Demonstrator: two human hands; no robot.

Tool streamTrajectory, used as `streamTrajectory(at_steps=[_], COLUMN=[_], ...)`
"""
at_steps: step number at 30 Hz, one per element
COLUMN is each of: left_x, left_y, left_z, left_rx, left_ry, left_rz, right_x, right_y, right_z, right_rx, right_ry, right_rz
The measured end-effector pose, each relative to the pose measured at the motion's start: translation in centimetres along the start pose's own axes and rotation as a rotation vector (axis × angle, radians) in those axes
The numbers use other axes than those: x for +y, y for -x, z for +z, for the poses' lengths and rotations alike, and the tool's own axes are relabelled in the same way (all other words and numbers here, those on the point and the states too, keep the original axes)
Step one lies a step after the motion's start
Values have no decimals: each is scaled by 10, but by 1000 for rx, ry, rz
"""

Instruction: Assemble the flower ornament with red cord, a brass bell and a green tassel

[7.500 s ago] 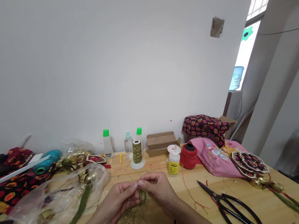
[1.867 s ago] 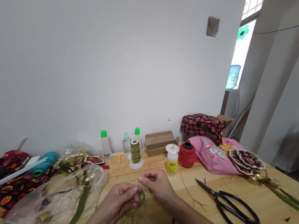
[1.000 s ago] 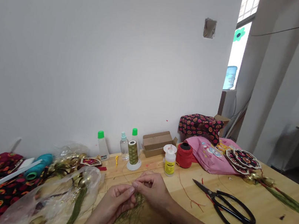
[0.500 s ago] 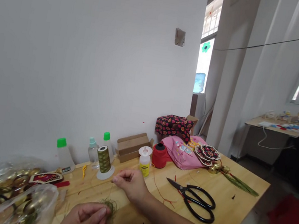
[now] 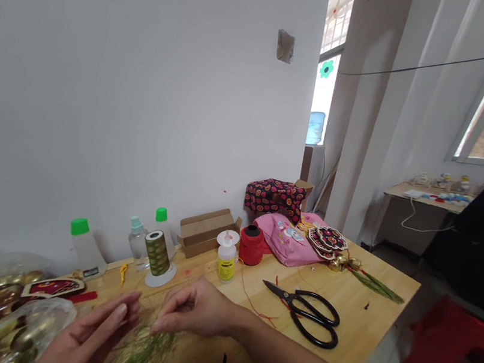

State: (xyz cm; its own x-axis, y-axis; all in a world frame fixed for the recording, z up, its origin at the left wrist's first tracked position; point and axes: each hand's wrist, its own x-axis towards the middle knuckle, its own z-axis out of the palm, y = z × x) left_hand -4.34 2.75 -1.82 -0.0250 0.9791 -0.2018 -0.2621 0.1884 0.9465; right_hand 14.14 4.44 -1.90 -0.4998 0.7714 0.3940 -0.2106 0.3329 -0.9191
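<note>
My left hand (image 5: 94, 335) and my right hand (image 5: 193, 311) meet low at the front of the wooden table (image 5: 350, 307). Between and under them lies a loose bundle of thin green threads (image 5: 143, 358). The right hand's fingers are curled in a pinch over the top of the bundle. The left hand's fingers are stretched along the threads, thumb and forefinger close together. A spool of olive-green thread (image 5: 157, 254) stands just behind the hands.
Black scissors (image 5: 308, 313) lie to the right. A small glue bottle (image 5: 226, 259), a red thread spool (image 5: 251, 245), green-capped bottles (image 5: 82, 242), a cardboard box (image 5: 204, 238) and pink cloth (image 5: 290, 243) stand behind. A plastic bag of gold bells (image 5: 7, 322) sits left. A red stool (image 5: 453, 352) is beyond the table's edge.
The view has swung right, showing the table's end and the stool. The hands drew apart half a second ago and are now together again over the green threads.
</note>
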Motion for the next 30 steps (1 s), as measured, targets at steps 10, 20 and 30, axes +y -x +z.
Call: streamTrajectory(at_steps=[10,20,30], left_x=[-15,-15,-19], left_y=[11,14,9], left_z=[30,32,30], left_rx=[-237,-248,-164], left_ry=[157,86,26], left_rz=[-108,-197,-188], right_x=[15,21,25], right_y=[-2,-3,-2], right_z=[11,13,13], right_rx=[197,330,307], right_ry=[780,546,324], right_rz=[-279,-174,-9])
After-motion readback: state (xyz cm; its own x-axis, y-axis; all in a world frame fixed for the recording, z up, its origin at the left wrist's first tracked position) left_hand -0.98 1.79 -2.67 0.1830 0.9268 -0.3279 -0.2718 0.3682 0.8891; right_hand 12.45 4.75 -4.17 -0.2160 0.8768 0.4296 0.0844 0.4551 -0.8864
